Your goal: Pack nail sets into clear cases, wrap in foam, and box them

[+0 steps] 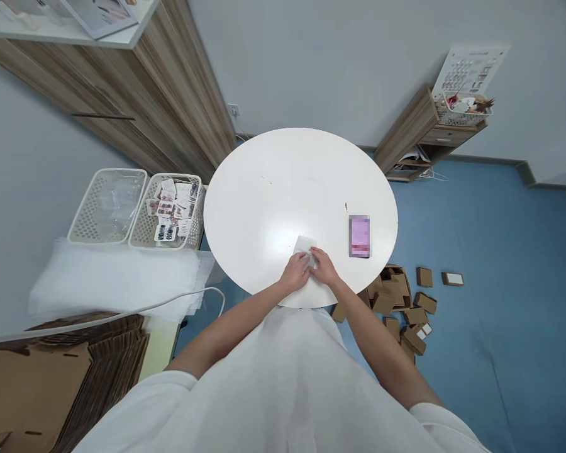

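Note:
A small piece of thin white sheet material (304,243) lies on the white round table (283,189) near its front edge, partly covered by my fingers. My left hand (296,272) grips it from the left with curled fingers. From the right, my right hand (324,267) pinches the same sheet, its fingertips close to those of the left. Whether anything is wrapped inside the sheet is hidden. To the right on the tabletop lies a flat pink-purple item (359,236), blurred by pixelation, perhaps a phone.
Left of the table stand a white basket of printed cards (167,217) and a basket holding clear plastic (116,204). Below them are stacked white sheets (113,277), a pale cable (170,297) and flattened cardboard (38,390). Small brown boxes (424,277) litter the floor at right.

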Action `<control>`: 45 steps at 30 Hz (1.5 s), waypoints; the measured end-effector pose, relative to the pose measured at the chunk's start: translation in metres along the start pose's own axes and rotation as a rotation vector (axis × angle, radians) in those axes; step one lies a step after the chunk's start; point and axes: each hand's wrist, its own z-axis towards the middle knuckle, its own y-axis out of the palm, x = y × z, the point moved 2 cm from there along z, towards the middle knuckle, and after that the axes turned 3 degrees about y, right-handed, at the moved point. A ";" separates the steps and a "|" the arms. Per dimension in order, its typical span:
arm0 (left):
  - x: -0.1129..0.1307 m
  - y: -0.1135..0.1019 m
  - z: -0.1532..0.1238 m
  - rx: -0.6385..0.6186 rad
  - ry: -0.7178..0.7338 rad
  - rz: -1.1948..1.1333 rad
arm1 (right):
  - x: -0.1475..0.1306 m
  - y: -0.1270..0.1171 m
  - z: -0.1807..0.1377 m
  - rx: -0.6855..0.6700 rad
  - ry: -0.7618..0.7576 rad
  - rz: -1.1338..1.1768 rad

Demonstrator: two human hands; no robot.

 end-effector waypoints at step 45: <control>-0.020 -0.039 -0.009 -0.273 0.235 0.257 | -0.015 0.004 -0.025 -0.208 -0.370 -0.334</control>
